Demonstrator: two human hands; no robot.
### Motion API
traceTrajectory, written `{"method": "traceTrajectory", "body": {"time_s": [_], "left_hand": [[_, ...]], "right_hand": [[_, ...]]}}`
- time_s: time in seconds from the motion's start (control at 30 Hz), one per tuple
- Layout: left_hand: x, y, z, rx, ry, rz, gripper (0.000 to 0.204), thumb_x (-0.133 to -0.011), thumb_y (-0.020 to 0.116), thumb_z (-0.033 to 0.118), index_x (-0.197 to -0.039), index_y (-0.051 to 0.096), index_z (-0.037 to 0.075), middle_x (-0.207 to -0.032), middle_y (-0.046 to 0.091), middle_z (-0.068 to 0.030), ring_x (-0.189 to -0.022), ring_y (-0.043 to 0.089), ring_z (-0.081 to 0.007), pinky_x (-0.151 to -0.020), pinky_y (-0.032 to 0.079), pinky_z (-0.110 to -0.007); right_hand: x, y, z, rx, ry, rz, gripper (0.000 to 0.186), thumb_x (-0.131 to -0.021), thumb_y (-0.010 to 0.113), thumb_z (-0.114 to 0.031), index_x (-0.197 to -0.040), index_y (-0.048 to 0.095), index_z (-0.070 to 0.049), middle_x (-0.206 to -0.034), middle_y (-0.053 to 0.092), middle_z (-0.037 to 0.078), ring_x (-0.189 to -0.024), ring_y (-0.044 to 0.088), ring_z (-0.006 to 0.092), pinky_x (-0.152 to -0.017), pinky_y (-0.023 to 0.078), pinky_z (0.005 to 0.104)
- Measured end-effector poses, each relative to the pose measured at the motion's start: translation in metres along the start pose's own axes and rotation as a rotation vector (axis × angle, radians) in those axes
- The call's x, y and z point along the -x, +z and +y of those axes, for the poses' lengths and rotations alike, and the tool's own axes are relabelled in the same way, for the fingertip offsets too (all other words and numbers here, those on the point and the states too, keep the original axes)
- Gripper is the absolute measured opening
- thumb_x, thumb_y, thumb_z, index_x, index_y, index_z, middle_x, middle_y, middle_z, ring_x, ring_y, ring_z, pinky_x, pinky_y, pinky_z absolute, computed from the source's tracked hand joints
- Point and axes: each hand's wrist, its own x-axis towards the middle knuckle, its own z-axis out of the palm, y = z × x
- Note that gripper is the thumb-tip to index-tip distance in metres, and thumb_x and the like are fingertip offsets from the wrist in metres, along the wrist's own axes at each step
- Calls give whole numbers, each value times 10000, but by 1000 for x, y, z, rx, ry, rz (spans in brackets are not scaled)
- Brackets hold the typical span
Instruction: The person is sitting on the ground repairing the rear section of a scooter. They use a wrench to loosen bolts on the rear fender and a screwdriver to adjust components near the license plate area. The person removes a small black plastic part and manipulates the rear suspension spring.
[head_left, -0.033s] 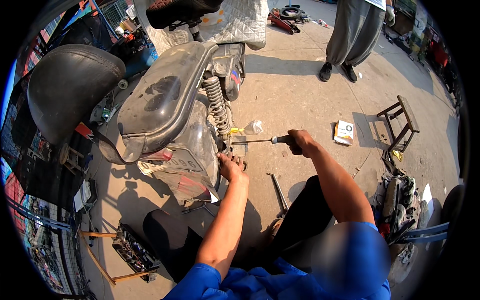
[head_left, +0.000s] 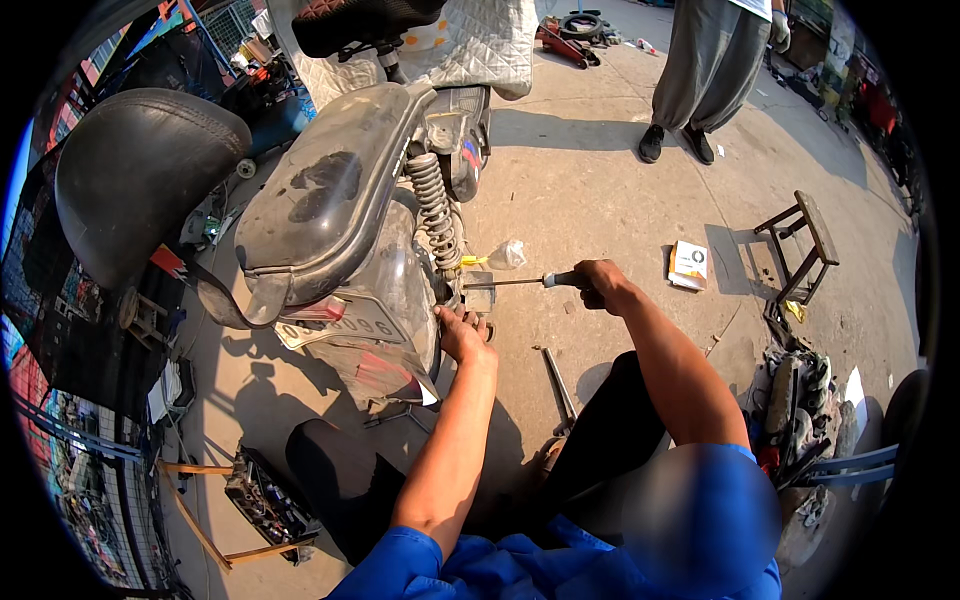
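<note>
My right hand [head_left: 598,284] grips the dark handle of a long screwdriver [head_left: 515,281], held level, its shaft reaching left to the lower end of a coiled shock absorber [head_left: 432,208] at the rear of a dusty scooter [head_left: 305,195]. My left hand [head_left: 462,335] has curled fingers at the scooter's side just below that point; what they grip is hidden. A yellow piece with a clear plastic bag [head_left: 508,255] is beside the shock. A number plate [head_left: 340,322] hangs below the rear body. A metal bar [head_left: 555,383] lies on the ground between my hands and knees.
A person [head_left: 700,70] stands at upper right. A stool [head_left: 822,230], a small box [head_left: 688,265] and piled parts [head_left: 800,410] are at right. A black seat [head_left: 145,180] is at left, a tool tray [head_left: 265,490] in a wooden frame lower left, a red jack [head_left: 565,45] behind.
</note>
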Motion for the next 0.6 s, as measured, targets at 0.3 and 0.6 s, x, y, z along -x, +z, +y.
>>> {"method": "traceTrajectory", "body": {"time_s": [0.3,0.6], "left_hand": [[-48,-16,-32,-96,-157,-16,326,-968,528,289,-1240,503,111,-1224,549,-129,-969,588,-235,-834,477,-367],[-48,-1,-41,56,-307,-80,405,-981,482,202,-1347,351,88,-1366,438,-217,-1051,624,-362,-951,470,-487]], "right_hand": [[9,3,-7,49,-44,-49,206,-873,604,-185,-746,528,-42,-610,394,-2,-487,362,104,-428,289,280],[0,-2,2,13,-97,-6,211,-874,610,-189,-765,533,-25,-620,414,8,-493,369,113,-447,321,282]]}}
